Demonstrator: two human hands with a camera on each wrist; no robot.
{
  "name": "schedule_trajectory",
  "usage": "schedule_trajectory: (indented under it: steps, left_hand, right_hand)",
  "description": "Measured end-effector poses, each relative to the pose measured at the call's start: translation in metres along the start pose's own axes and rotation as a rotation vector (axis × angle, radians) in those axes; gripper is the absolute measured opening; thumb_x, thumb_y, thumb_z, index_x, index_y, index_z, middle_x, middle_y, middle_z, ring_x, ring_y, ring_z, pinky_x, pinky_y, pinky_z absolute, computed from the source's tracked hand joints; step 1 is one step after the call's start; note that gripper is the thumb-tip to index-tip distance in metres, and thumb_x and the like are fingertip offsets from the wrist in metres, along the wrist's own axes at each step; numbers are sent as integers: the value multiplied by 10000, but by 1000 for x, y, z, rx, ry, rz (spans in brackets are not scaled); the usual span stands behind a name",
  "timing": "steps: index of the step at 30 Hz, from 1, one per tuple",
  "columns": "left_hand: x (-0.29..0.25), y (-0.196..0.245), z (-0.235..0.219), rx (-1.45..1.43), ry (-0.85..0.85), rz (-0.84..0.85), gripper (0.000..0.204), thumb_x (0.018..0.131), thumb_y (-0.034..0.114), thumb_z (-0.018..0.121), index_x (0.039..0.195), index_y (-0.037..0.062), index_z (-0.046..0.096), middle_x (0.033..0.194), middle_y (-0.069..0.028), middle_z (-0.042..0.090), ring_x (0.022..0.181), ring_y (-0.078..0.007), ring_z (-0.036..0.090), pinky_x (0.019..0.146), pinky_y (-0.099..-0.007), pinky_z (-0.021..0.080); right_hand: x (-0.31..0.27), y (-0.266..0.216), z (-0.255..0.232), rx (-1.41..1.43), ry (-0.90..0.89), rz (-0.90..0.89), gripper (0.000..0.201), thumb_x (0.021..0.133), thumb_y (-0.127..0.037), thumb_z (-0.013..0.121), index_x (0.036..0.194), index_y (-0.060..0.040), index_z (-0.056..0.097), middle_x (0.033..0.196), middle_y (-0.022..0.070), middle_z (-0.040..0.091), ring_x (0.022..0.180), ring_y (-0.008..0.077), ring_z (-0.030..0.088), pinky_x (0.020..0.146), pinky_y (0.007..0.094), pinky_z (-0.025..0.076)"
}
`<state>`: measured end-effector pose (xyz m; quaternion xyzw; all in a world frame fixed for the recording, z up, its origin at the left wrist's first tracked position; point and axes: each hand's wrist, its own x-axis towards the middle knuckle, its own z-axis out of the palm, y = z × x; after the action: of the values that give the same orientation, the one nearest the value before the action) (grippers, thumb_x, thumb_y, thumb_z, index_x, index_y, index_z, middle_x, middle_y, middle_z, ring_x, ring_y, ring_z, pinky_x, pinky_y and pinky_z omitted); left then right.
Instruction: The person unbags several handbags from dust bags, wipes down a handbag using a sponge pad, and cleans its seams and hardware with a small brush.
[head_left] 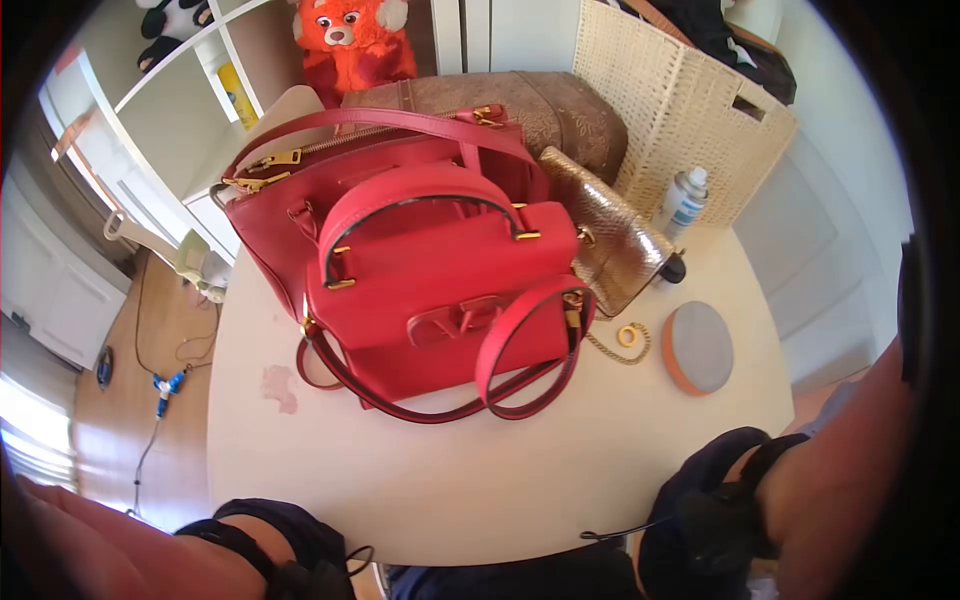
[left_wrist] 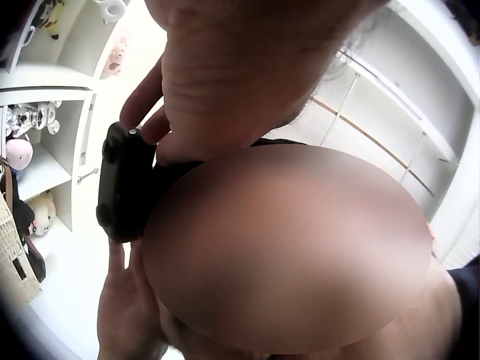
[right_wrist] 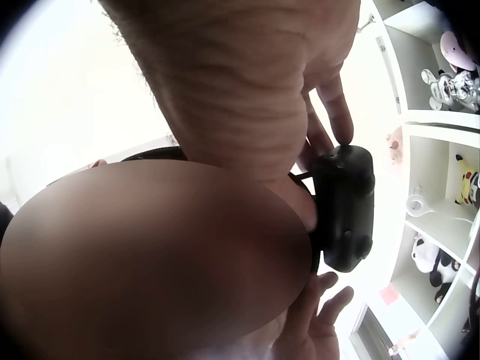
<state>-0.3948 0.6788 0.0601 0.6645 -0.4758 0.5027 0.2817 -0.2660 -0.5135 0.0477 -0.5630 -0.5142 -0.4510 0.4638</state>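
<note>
Both hands are raised to the person's head, out of the head view; only the forearms show at its lower corners. In the left wrist view the left hand (left_wrist: 225,82) holds one end of a black head camera (left_wrist: 124,184) with its fingertips. The right hand (left_wrist: 131,315) reaches up to the other end from below. From the right wrist view, the right hand (right_wrist: 247,82) has its fingers on the upper end of the head camera (right_wrist: 345,210), and the left hand (right_wrist: 311,322) is at the lower end. A blurred face hides part of both hands.
On the white table (head_left: 400,490) stand a red handbag (head_left: 440,290), a larger dark red bag (head_left: 265,220), a brown patterned bag (head_left: 500,110) and a gold clutch (head_left: 600,230). A round grey-topped item (head_left: 698,347), a spray can (head_left: 684,205) and a woven basket (head_left: 680,110) are to the right.
</note>
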Motion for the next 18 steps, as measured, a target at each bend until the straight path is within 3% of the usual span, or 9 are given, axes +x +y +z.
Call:
schedule_trajectory:
  steps: [1,4,6,8,11,12,14,16,18]
  left_hand:
    - [-18,8,0,4,13,-3,701,1081,510,592,1540,-19,562,1618,-380,472,1378,-517,619,1138,-611,543]
    - [-37,21,-2,7,12,-6,700,1080,509,595,1539,-19,563,1618,-379,473,1377,-515,621,1137,-610,544]
    - [-43,23,-3,0,5,-8,700,1079,508,597,1539,-19,563,1618,-379,473,1377,-514,622,1137,-609,545]
    - [-49,20,-9,-10,-7,-4,700,1078,507,599,1538,-19,564,1619,-378,473,1376,-513,623,1137,-608,545]
    - [-48,20,-18,-20,-32,-6,700,1076,506,602,1538,-18,565,1619,-377,474,1375,-511,624,1136,-606,546]
    - [-43,21,-17,-19,-43,-6,700,1076,506,603,1538,-18,565,1619,-377,474,1375,-511,625,1136,-606,546]
    - [-42,20,-23,-26,-63,-7,699,1075,505,605,1537,-18,566,1619,-377,474,1375,-510,625,1136,-605,547]
    - [-44,15,-21,-37,-73,-7,699,1074,505,607,1537,-18,566,1619,-376,474,1374,-509,626,1136,-604,547]
    - [-46,12,-22,-42,-90,-3,699,1073,504,609,1537,-17,567,1619,-376,475,1373,-508,627,1135,-603,548]
  right_hand:
    - [21,12,31,1,-26,-6,1056,921,-664,799,1622,46,453,1520,316,598,1332,433,656,1182,498,477]
    - [29,-1,29,1,-68,-8,1053,922,-660,801,1621,46,454,1518,314,600,1330,431,657,1181,498,478]
    - [75,51,91,-4,-90,-2,1050,922,-657,802,1621,46,455,1516,314,601,1328,430,658,1180,497,479]
    - [80,50,88,-14,-105,3,1048,922,-654,804,1620,46,456,1515,313,603,1327,428,659,1179,497,480]
    - [99,65,122,-19,-124,17,1045,922,-650,806,1619,46,457,1513,312,604,1325,426,660,1177,496,481]
    - [81,35,111,-17,-128,19,1044,922,-649,807,1619,46,457,1512,311,605,1324,426,661,1177,496,482]
    - [85,38,111,-20,-139,29,1042,922,-646,808,1619,46,458,1510,310,606,1323,425,661,1176,495,483]
    - [115,77,143,-28,-157,38,1040,922,-643,809,1618,46,458,1509,310,608,1322,423,662,1175,495,484]
    - [93,41,118,-32,-168,42,1038,922,-640,811,1618,45,459,1508,309,609,1320,422,663,1174,494,485]
